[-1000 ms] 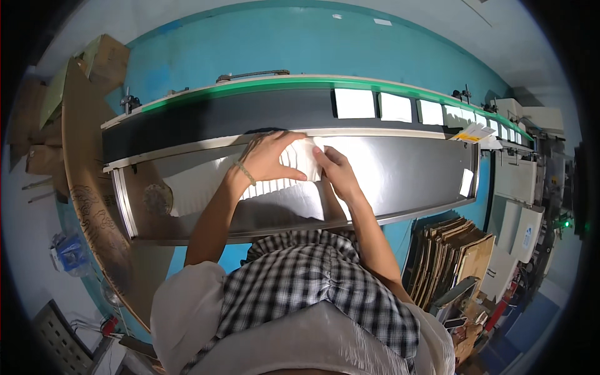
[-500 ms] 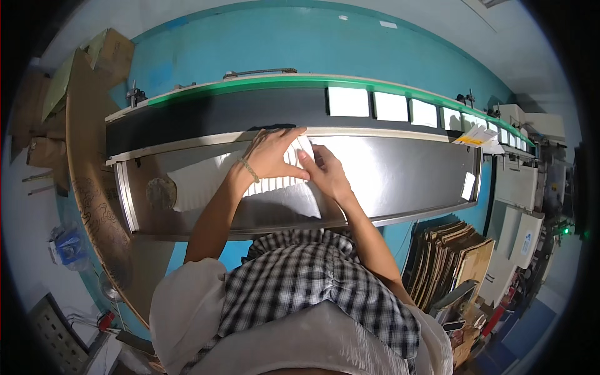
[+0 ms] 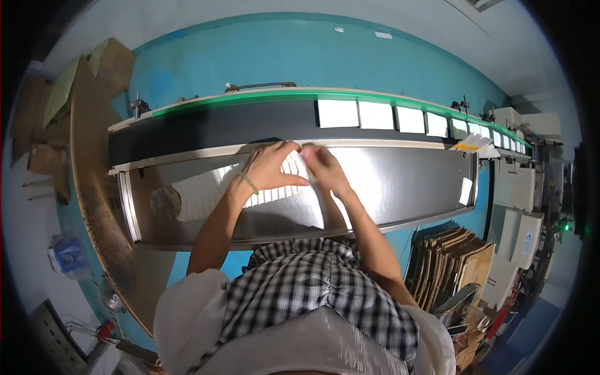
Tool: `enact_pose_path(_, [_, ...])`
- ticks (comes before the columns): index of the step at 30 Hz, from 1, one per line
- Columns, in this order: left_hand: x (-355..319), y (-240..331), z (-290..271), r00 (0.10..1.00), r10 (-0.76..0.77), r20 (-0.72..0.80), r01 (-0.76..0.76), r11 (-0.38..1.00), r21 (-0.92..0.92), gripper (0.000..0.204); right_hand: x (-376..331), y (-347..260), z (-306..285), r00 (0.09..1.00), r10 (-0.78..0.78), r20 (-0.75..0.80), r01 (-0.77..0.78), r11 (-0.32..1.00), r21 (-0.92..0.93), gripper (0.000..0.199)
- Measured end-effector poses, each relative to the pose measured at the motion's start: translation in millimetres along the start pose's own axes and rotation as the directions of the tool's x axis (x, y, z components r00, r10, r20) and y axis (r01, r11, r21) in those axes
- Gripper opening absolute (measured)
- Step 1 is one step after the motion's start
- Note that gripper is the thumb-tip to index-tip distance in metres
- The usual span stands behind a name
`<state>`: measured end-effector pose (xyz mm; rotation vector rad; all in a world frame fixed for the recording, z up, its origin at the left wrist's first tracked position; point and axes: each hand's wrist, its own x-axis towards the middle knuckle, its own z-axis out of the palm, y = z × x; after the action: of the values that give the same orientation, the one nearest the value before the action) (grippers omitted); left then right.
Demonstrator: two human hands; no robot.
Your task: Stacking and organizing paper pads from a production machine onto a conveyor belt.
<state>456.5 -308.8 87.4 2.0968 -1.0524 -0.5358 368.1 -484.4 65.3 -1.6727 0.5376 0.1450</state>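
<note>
A long row of thin white pieces [image 3: 211,192], packed face to face like cards or folded sheets, lies in the shallow metal tray [image 3: 400,181] before me. At the row's right end my left hand [image 3: 269,167] straddles it, fingers on the far side and thumb on the near side, gripping it. Close beside is my right hand [image 3: 326,172], its fingers curled and pinched together near the left fingertips. Slight blur and the fingers hide what the right hand holds, if anything. A round brownish object [image 3: 165,204] sits against the row's left end.
Beyond the tray runs a dark belt [image 3: 250,122] with several white rectangular pieces [image 3: 338,114] spaced along its right part, under a green edge. Yellow-and-white papers [image 3: 473,144] lie at the tray's far right corner. Flattened cardboard [image 3: 447,259] stands at lower right; a brown board [image 3: 94,181] rises at left.
My right hand's fingers have drawn up toward the left fingertips, and its thumb has left the row's face. The white pieces on the belt have shifted slightly left. The view has tilted a little.
</note>
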Motion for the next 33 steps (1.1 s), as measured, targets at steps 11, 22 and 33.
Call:
enact_pose_path(11, [-9.4,-7.8,-6.9,1.000,-0.020,-0.018,0.019,0.999,-0.043,0.069,-13.1,18.1,-16.4,0.981,0.167,0.095,-0.160,0.984,-0.079,0.039])
enact_pose_path(22, [-17.8,-10.2,-10.8,1.000,0.007,-0.030,-0.007,1.000,0.014,0.084,-19.8,16.8,25.7,0.996,-0.052,0.074,0.067,0.971,-0.229,0.052])
enact_pose_path(33, [-13.6,-24.7,-16.2,0.998,-0.066,-0.019,0.064,0.995,-0.083,0.068,18.4,9.5,0.7,0.990,0.129,-0.052,-0.080,0.831,0.550,0.032])
